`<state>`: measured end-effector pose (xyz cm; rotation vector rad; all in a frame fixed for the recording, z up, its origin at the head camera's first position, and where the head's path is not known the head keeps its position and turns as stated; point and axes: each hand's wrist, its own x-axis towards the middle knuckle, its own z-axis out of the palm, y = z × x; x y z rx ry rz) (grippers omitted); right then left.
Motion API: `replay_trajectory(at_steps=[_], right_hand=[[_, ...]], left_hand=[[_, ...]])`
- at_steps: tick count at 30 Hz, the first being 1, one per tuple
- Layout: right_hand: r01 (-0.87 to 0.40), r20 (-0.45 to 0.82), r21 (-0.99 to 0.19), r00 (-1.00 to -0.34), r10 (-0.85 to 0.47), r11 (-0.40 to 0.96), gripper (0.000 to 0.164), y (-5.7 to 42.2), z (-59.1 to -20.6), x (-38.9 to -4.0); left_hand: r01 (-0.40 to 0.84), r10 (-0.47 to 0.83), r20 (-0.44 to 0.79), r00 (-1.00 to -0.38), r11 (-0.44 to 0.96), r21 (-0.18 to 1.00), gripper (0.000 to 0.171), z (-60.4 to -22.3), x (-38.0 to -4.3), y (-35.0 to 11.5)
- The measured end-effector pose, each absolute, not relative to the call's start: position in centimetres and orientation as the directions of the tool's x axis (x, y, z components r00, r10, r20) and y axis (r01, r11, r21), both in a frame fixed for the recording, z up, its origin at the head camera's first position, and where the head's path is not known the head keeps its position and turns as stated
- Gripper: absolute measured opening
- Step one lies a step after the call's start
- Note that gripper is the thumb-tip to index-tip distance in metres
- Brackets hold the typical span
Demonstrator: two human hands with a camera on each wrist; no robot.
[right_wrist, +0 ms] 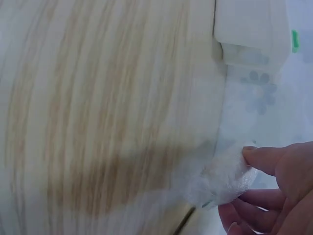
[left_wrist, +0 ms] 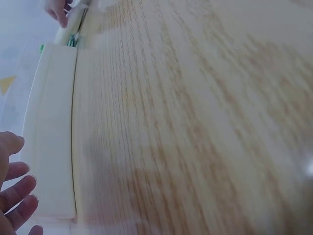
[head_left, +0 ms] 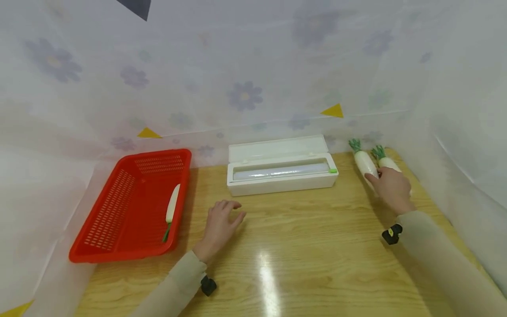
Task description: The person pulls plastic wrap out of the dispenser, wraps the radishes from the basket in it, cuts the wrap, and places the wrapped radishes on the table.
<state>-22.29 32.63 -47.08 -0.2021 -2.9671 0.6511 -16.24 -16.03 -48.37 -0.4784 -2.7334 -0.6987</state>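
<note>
At the back right, my right hand (head_left: 394,187) pinches a white radish (right_wrist: 227,178) wrapped in clear film, thumb on one side and fingers on the other. Two radishes with green tops lie side by side there; the left radish (head_left: 365,164) shows most of its length, while the hand covers much of the right radish (head_left: 390,164). My left hand (head_left: 218,224) holds nothing, its fingers loosely bent over the table. Beyond it stands a white cling film box (head_left: 283,185) with its lid raised and a film roll (head_left: 281,171) inside.
A red plastic basket (head_left: 126,255) stands at the left. Inside lies a slim white blade-shaped thing (head_left: 172,204) with a thin green end. Floral sheeting (head_left: 245,94) hangs behind the wooden table (head_left: 301,246) and along both sides.
</note>
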Motion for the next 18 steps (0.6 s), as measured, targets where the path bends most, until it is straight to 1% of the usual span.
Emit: replay_trajectory(at_steps=[4,11,14,18], right_hand=[[0.133,0.051,-0.420,-0.984,0.170,0.897,0.053,32.6,-47.5,-22.4],[0.127,-0.020,-0.380,-0.991,0.129,0.916,0.052,32.5,-48.0,-22.5],[0.117,-0.008,-0.369,-0.992,0.122,0.922,0.055,32.6,-48.4,-22.6],[0.091,0.027,-0.320,-0.994,0.105,0.943,0.058,32.9,-48.4,-22.7]], left_hand=[[0.375,0.241,0.340,-0.909,0.829,0.415,0.027,-48.5,-16.2,-16.0],[0.370,0.236,0.339,-0.911,0.831,0.416,0.025,-48.5,-16.3,-16.0],[0.374,0.239,0.342,-0.909,0.830,0.413,0.024,-48.5,-16.4,-16.0],[0.376,0.242,0.342,-0.908,0.831,0.410,0.024,-48.6,-16.4,-15.9]])
